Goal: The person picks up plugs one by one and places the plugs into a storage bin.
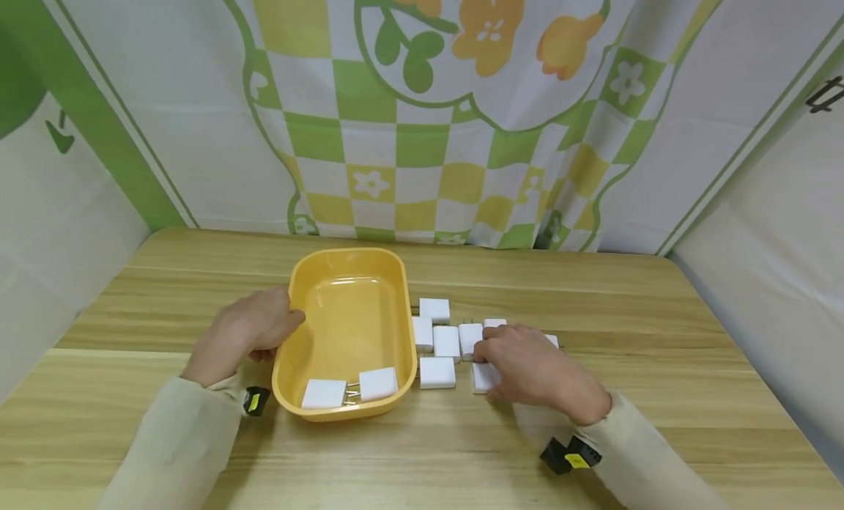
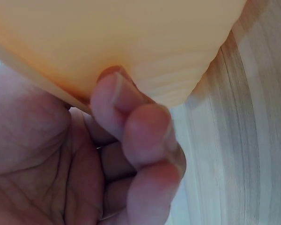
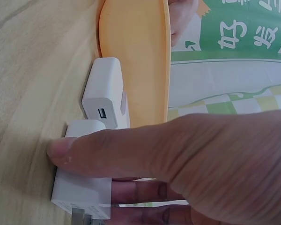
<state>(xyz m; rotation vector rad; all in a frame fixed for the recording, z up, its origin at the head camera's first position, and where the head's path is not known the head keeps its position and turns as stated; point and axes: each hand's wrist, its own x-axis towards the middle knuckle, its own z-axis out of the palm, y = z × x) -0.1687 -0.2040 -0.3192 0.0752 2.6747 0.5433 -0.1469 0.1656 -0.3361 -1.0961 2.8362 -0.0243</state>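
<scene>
1. Head view. A yellow tray (image 1: 346,312) rests on the wooden worktop (image 1: 461,459). The left hand (image 1: 253,323) grips its left rim, the thumb reaching over the edge.
2. Head view, inside the tray. Two white plug-in chargers (image 1: 324,394) lie at the near end, their prongs facing one another.
3. Head view, right of the tray. A loose cluster of similar chargers occupies the worktop. The right hand (image 1: 537,367) holds the held charger (image 1: 484,379) at the cluster's near right side. Behind hangs a checked, floral curtain (image 1: 422,143).
4. Left wrist view. The fingers are curled under the tray's rim, against its outer wall.
5. Right wrist view. Thumb and fingers pinch the held charger, its metal prongs (image 3: 78,216) at the lower edge; beyond the thumb, a neighbouring charger (image 3: 103,91) shows its USB port (image 3: 102,113).
</scene>
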